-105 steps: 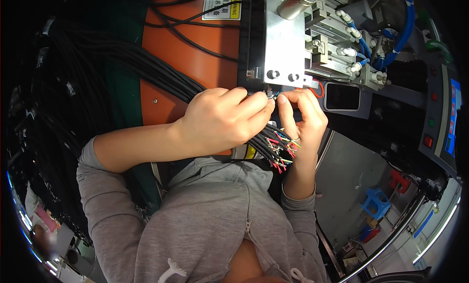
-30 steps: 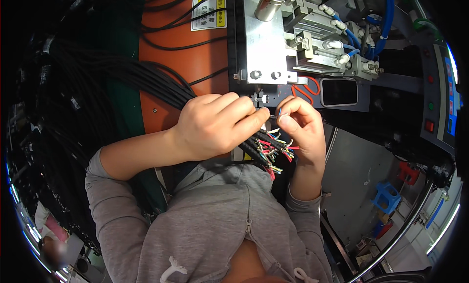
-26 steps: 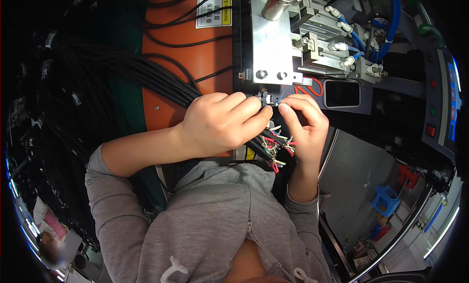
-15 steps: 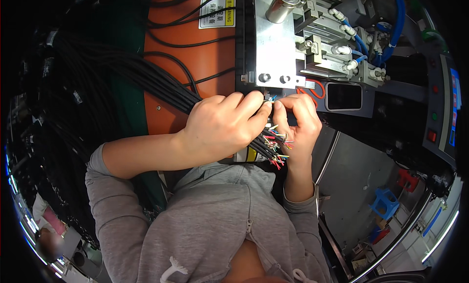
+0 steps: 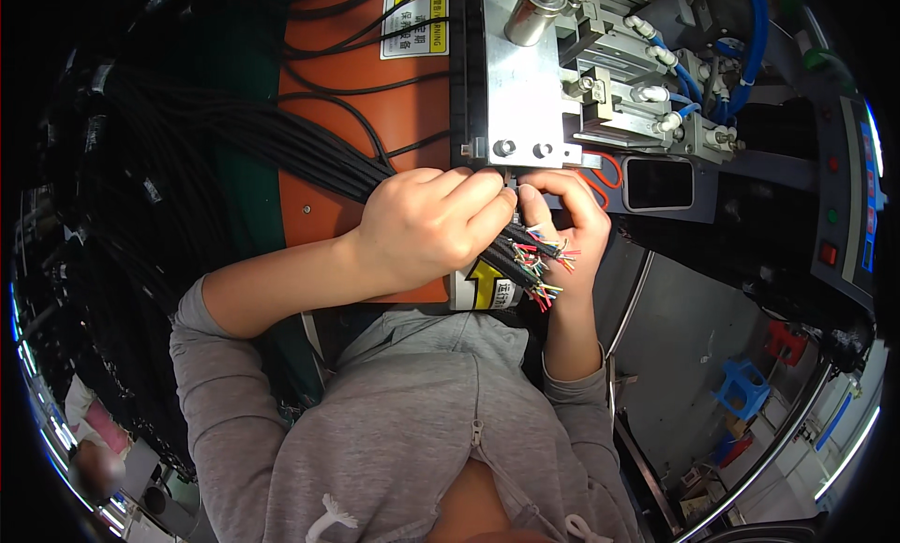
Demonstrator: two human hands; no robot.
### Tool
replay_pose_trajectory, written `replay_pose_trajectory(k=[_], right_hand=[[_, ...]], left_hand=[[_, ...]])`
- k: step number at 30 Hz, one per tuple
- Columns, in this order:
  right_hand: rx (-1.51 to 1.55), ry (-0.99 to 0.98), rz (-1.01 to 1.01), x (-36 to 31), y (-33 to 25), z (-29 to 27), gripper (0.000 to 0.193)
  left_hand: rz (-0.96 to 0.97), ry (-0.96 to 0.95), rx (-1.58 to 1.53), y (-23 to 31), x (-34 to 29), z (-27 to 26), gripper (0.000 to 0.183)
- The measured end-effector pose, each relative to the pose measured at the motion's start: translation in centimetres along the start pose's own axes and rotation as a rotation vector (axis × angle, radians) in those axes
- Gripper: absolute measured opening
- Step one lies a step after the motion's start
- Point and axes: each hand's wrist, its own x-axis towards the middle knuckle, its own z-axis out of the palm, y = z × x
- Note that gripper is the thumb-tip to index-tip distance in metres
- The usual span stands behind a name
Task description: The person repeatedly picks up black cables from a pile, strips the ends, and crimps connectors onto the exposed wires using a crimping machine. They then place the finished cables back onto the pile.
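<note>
A bundle of black sheathed cables [image 5: 319, 149] runs in from the left and passes beneath my left hand [image 5: 427, 220], whose fingers are curled closed around it. Stripped colored wire ends [image 5: 542, 276], red, white, green and yellow, fan out between the two hands. Opposite, my right hand [image 5: 581, 229] is closed, thumb and forefinger brought together near my left fingertips. Both sets of fingertips sit right at the lower edge of a metal plate [image 5: 525, 93] on the machine. What my right fingers pinch is hidden there.
Pneumatic cylinders [image 5: 623, 65] with blue hoses [image 5: 757, 46] stand at the upper right. A phone [image 5: 659, 184] lies below them, beside a red cord [image 5: 609, 171]. A control panel [image 5: 853, 196] rises at the far right. An orange surface [image 5: 366, 121] carries more thin black cables.
Both hands have shifted slightly up and in, bringing the fingertips under the plate's edge. The wire ends between the fingertips no longer show. More of the yellow-and-white label below shows.
</note>
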Motion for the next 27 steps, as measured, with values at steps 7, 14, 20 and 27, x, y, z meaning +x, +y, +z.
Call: replay_pose_trajectory(k=[7, 14, 20, 27], right_hand=[[0.057, 0.018, 0.109, -0.8, 0.5, -0.2, 0.006], [0.234, -0.340, -0.300, 0.3, -0.1, -2.2, 0.020], [0.346, -0.209, -0.350, 0.0, -0.1, -2.0, 0.022], [0.358, -0.068, -0.334, -0.3, -0.1, -1.6, 0.020]], left_hand=[[-0.068, -0.119, 0.090, 1.0, -0.1, -1.5, 0.020], [-0.083, -0.150, 0.040, 0.6, -0.4, -1.7, 0.016], [-0.018, -0.036, -0.157, 0.0, 0.2, -1.6, 0.015], [0.139, 0.166, -0.161, -0.5, 0.9, -2.6, 0.029]])
